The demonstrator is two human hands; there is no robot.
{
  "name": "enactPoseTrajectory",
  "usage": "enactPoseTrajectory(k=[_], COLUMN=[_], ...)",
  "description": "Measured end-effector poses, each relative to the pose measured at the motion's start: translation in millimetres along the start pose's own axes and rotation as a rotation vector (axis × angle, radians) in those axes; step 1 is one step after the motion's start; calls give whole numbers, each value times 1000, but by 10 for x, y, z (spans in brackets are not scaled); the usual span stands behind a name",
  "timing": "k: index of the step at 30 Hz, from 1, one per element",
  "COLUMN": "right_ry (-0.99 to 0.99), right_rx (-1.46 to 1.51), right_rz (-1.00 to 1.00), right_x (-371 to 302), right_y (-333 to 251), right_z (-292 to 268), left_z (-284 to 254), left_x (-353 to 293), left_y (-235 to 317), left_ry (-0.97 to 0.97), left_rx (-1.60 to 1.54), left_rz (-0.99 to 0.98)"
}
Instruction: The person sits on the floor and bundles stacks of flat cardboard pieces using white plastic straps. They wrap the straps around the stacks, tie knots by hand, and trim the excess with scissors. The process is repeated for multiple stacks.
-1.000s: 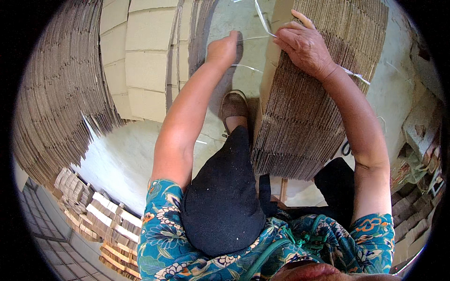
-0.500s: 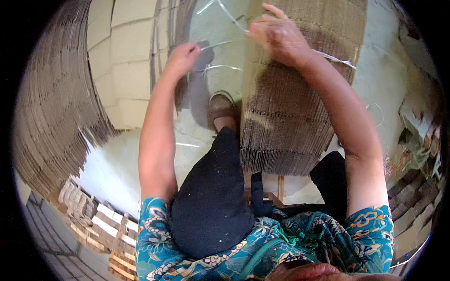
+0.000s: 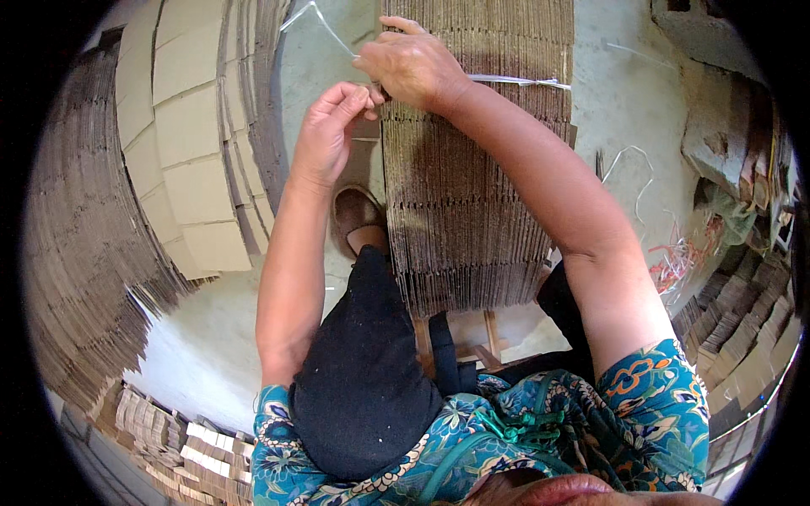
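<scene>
A long bundle of brown corrugated cardboard pieces (image 3: 472, 194) lies in front of me, packed on edge. Thin white plastic string (image 3: 519, 82) crosses its upper part. At the bundle's left edge my right hand (image 3: 413, 72) is closed on the string, and a loose bent end sticks out to the left beyond it. Close below, my left hand (image 3: 332, 131) pinches thumb against fingers beside the same edge; the string between its fingertips is mostly hidden. The two hands almost touch.
Tall stacks of cardboard (image 3: 190, 160) stand on the left. My shoe (image 3: 358, 215) is on the floor beside the bundle. Red and white string scraps (image 3: 675, 261) lie to the right, near more stacked cardboard (image 3: 742, 320) and a grey block (image 3: 717, 42).
My hands have come together at the bundle's left edge; they were well apart, with string stretching from the left one. The view has shifted, so the bundle appears further left.
</scene>
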State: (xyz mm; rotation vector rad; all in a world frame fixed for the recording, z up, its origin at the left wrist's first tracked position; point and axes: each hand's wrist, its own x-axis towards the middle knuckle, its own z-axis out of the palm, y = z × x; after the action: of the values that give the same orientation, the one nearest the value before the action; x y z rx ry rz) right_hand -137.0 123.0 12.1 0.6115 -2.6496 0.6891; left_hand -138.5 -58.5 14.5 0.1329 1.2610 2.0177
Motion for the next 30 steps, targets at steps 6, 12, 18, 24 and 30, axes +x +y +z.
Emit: enactPoseTrajectory(k=[6,12,18,24,30], right_ry=[18,46,223,10,-302], right_rx=[82,464,294,84,113], right_rz=[89,496,145,74,128], right_x=[14,71,181,147,214], right_y=[8,-120,-227,-227,-99], right_z=[-2,-41,-138,-42,-254], left_z=[-32,12,152,187,138], left_x=[52,55,64,119,122], left_y=[9,-138,-99,-189,-242], left_ry=[63,12,24,176,114], left_rx=[-84,-292,-251,-57,-164], left_rz=[37,78,61,86,143])
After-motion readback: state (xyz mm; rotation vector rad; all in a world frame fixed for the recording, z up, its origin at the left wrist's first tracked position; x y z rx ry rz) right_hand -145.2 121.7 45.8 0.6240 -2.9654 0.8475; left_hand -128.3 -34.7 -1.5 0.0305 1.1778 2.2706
